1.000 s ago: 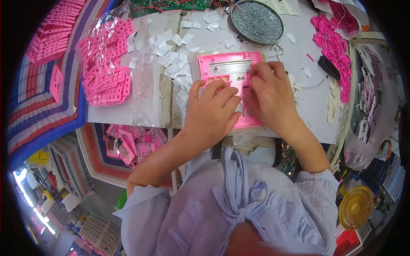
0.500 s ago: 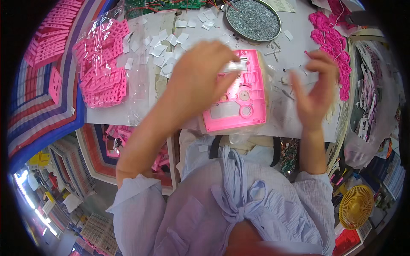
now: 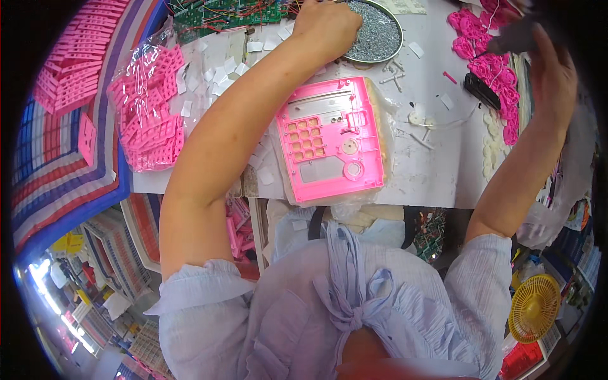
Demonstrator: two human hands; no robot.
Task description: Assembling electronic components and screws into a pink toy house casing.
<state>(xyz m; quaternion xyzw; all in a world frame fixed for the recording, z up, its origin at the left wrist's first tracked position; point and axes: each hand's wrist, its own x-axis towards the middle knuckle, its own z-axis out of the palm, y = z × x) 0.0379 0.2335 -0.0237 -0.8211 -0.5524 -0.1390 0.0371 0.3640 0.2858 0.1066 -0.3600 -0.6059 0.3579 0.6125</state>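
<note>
My left hand (image 3: 326, 28) reaches to the left side of a round tin (image 3: 401, 39) filled with small grey metal screws (image 3: 377, 31). Its fingers are bent and closed at the screws; what they pinch is hidden. At the far right my right hand (image 3: 552, 79) grips a dark tapered tool, apparently an electric screwdriver (image 3: 516, 37), blurred and pointing left. Between my arms lies a pink plastic casing (image 3: 370, 149), inner side up, with a grid of square holes, a clear window and round openings. It rests on a pad wrapped in clear plastic (image 3: 391, 114).
Green circuit boards (image 3: 221, 18) with red wires lie at the back left. A clear bag of pink parts (image 3: 149, 114) stands left, near white paper squares (image 3: 221, 76). Right are white plastic pins (image 3: 421, 140), a black bar (image 3: 481, 90) and pink cord bundles (image 3: 506, 95).
My left hand has moved from the casing to the screw tin. My right hand has gone up and right and taken hold of the dark tool. A black bar now shows on the table.
</note>
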